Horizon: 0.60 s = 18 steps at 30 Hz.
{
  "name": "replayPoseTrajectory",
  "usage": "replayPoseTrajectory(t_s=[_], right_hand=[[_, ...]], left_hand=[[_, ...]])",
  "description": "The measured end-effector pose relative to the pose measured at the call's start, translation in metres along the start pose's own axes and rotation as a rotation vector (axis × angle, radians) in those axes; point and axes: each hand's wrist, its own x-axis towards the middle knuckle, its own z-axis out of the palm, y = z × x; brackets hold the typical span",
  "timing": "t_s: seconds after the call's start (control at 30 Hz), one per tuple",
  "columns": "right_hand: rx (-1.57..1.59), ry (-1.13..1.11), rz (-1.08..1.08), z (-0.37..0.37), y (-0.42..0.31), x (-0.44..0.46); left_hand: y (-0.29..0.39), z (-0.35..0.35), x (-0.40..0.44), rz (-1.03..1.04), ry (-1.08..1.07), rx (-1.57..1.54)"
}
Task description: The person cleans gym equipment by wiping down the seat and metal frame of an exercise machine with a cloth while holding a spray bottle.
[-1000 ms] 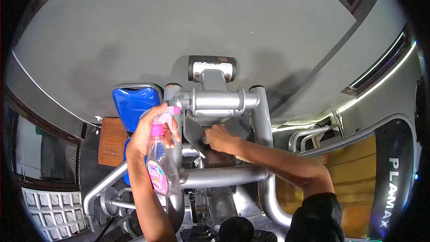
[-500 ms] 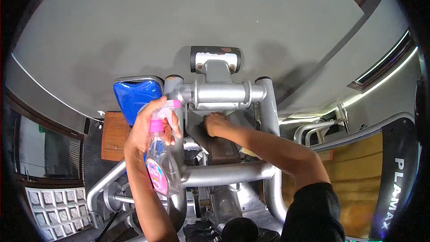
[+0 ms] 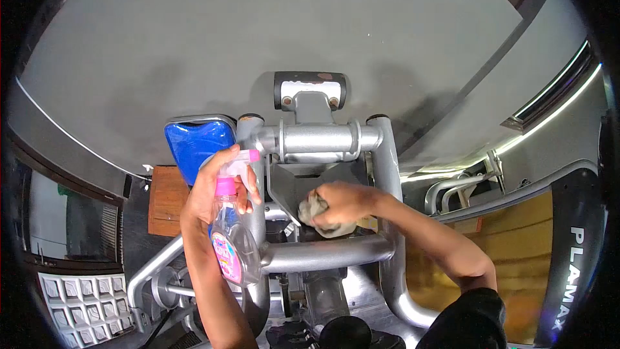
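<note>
My left hand (image 3: 205,192) is wrapped round the neck of a clear spray bottle (image 3: 234,255) with a pink collar and nozzle. The bottle hangs upright beside the left upright of a silver gym machine frame (image 3: 329,253). A crumpled greyish cloth (image 3: 315,212) is bunched under my right hand (image 3: 347,204), whose fingers are closed on it. Cloth and hand are inside the frame, over a dark padded part just behind the front crossbar. The hand hides much of that part.
A blue pad (image 3: 197,145) stands left of the frame, near a brown wooden box (image 3: 166,200). Behind is a grey wall (image 3: 310,13). At right lies a large panel marked PLAMAX (image 3: 568,271); at lower left, a white lattice (image 3: 84,310).
My right hand has moved down towards the front crossbar and a little right, and the cloth in it now shows. The left hand and spray bottle stay almost in place.
</note>
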Motion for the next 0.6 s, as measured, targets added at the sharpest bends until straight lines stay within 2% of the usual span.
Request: replayPoseTrajectory(t_s=[0.03,0.13,0.17,0.23,0.27,0.43,0.5,0.53,0.57,0.6], right_hand=[[-0.002,0.001,-0.004,-0.001,0.000,0.002],[0.282,0.448,0.004,0.020,0.014,0.027],[0.284,0.446,0.006,0.037,0.018,0.039],[0.392,0.493,-0.169,0.053,0.002,0.051],[0.369,0.500,-0.016,0.051,-0.012,0.046],[0.356,0.583,0.027,0.064,0.012,0.087],[0.369,0.634,0.135,0.061,0.017,0.106],[0.450,0.512,0.151,0.049,0.017,0.105],[0.452,0.508,0.150,0.045,0.016,0.111],[0.374,0.536,0.237,0.045,0.019,0.122]], left_hand=[[-0.001,-0.001,0.001,0.001,-0.011,-0.011],[0.001,0.001,0.000,-0.006,-0.004,-0.009],[0.002,0.003,0.000,-0.012,0.009,0.007],[0.001,0.004,0.000,-0.015,0.016,-0.005],[0.001,0.004,0.000,-0.016,0.022,-0.015],[-0.001,0.005,0.001,-0.021,0.046,-0.029],[-0.001,0.004,0.001,-0.017,0.053,-0.024],[0.000,0.004,0.001,-0.011,0.042,-0.015],[0.000,0.004,0.001,-0.006,0.031,-0.008],[0.001,0.004,0.001,-0.009,0.035,-0.009]])
